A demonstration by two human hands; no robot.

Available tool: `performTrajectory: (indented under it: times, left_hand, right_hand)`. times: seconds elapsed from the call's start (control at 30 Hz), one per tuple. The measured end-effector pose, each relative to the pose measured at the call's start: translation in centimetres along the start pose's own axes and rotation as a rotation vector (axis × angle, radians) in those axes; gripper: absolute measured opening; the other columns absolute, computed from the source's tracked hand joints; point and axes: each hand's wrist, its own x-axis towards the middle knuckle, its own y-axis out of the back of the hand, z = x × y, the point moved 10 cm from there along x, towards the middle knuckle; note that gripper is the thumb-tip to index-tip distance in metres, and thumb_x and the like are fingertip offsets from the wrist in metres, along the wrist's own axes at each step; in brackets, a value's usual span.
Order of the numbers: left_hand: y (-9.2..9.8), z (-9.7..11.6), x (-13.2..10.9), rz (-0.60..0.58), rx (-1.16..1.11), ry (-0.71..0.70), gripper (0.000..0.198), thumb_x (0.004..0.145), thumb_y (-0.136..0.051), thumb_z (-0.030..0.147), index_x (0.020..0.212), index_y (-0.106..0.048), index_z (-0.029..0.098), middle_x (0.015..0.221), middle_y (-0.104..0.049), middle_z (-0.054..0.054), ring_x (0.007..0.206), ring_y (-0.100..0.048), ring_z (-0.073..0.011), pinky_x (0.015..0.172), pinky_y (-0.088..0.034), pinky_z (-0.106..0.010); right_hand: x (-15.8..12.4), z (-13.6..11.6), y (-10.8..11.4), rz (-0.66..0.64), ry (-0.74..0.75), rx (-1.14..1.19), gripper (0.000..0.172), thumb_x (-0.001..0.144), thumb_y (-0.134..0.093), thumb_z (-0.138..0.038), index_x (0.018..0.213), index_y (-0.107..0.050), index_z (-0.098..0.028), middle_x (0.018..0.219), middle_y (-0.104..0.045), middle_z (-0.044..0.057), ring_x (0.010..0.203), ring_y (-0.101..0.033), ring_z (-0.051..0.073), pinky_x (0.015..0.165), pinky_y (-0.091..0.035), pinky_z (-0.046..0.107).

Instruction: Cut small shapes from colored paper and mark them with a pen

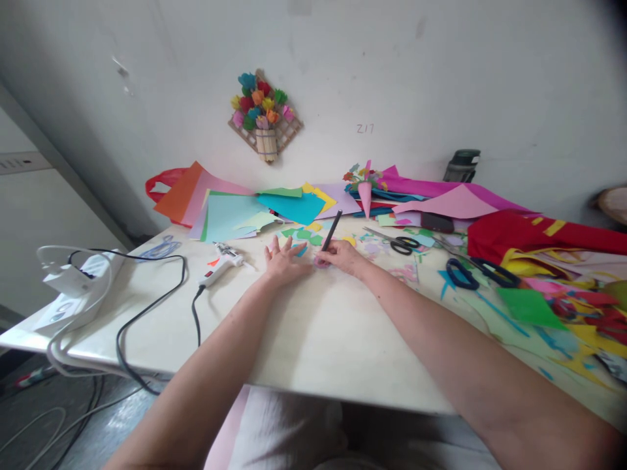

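Note:
My right hand [347, 257] grips a slim black pen [332, 230], tilted up and away from the table. Under the fingers of that hand lies a small pink paper piece [321, 263], partly covered. My left hand [283, 262] rests with its fingers spread on the tabletop, just left of the pink piece. Close to its fingertips is a small blue paper piece [300, 250]. Beyond both hands are several green cut paper shapes [304, 235]. Whether the pen's tip touches the pink piece is hidden.
A glue gun [221, 267] with a black cord lies on the left, near a white power strip [81, 290]. Coloured paper sheets [228, 212] run along the wall. Scissors [399, 243] and larger dark-handled scissors [463, 274] lie right, beside paper scraps [531, 307].

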Motion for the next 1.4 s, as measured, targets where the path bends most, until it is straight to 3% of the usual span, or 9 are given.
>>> performTrajectory:
  times: [0.2,0.4,0.6,0.9,1.1,1.27,1.4]
  left_hand:
    - [-0.4,0.4,0.2,0.05,0.079,-0.051,0.072,0.067,-0.047,0.071,0.132,-0.04,0.041,0.15,-0.018,0.005,0.137,0.011,-0.0294,0.107,0.008,-0.055]
    - [0.1,1.0,-0.1,0.135,0.134,-0.038,0.066,0.073,-0.04,0.069,0.13,-0.045,0.037,0.149,-0.023,0.002,0.138,0.006,-0.031,0.106,0.006,-0.057]
    - [-0.3,1.1,0.2,0.134,0.154,-0.04,0.064,0.074,-0.038,0.068,0.13,-0.046,0.035,0.149,-0.024,0.0,0.138,0.005,-0.0313,0.106,0.005,-0.058]
    - [-0.6,1.0,0.4,0.101,0.131,-0.042,0.064,0.075,-0.04,0.065,0.132,-0.044,0.035,0.149,-0.023,-0.001,0.138,0.005,-0.0312,0.105,0.007,-0.057]
    - [-0.7,0.7,0.6,0.102,0.12,-0.048,0.058,0.075,-0.045,0.06,0.129,-0.047,0.037,0.149,-0.024,0.001,0.138,0.003,-0.0299,0.106,0.006,-0.058]
    - [0.4,1.4,-0.1,0.18,0.082,-0.071,0.049,0.076,-0.045,0.061,0.112,-0.062,0.032,0.147,-0.028,0.0,0.138,-0.002,-0.0314,0.106,0.002,-0.059]
    - [1.1,2.3,-0.5,0.239,0.043,-0.075,0.05,0.07,-0.052,0.065,0.094,-0.066,0.024,0.147,-0.027,-0.005,0.138,0.0,-0.0312,0.108,0.002,-0.056]
  right_hand:
    - [0.0,-0.4,0.1,0.005,0.016,-0.038,0.02,0.072,-0.064,-0.034,0.075,-0.068,-0.015,0.066,-0.069,0.004,0.063,-0.065,0.016,0.064,-0.051,0.026]
    - [0.0,-0.6,0.3,0.033,0.036,-0.094,0.02,0.071,-0.066,-0.035,0.071,-0.068,-0.015,0.063,-0.067,0.002,0.062,-0.063,0.015,0.063,-0.051,0.026]
    - [-0.1,-0.8,0.4,0.032,0.034,-0.085,0.019,0.069,-0.067,-0.034,0.068,-0.068,-0.015,0.062,-0.067,0.002,0.064,-0.063,0.016,0.062,-0.051,0.026]
    - [0.1,0.1,-0.3,0.011,-0.053,0.197,0.025,0.066,-0.07,-0.037,0.068,-0.063,-0.014,0.059,-0.066,0.004,0.053,-0.062,0.014,0.057,-0.053,0.028]
    - [0.0,0.2,-0.2,0.061,-0.064,0.255,0.023,0.069,-0.068,-0.035,0.075,-0.061,-0.014,0.057,-0.065,0.002,0.049,-0.061,0.012,0.053,-0.052,0.024]
    - [-0.2,-0.2,0.2,0.101,-0.066,0.279,0.017,0.072,-0.065,-0.03,0.079,-0.06,-0.015,0.057,-0.065,0.001,0.05,-0.061,0.012,0.053,-0.051,0.023]
    - [-0.2,-0.5,1.7,0.22,-0.005,0.169,0.016,0.076,-0.059,-0.03,0.083,-0.061,-0.015,0.062,-0.066,0.001,0.052,-0.06,0.011,0.053,-0.049,0.022]
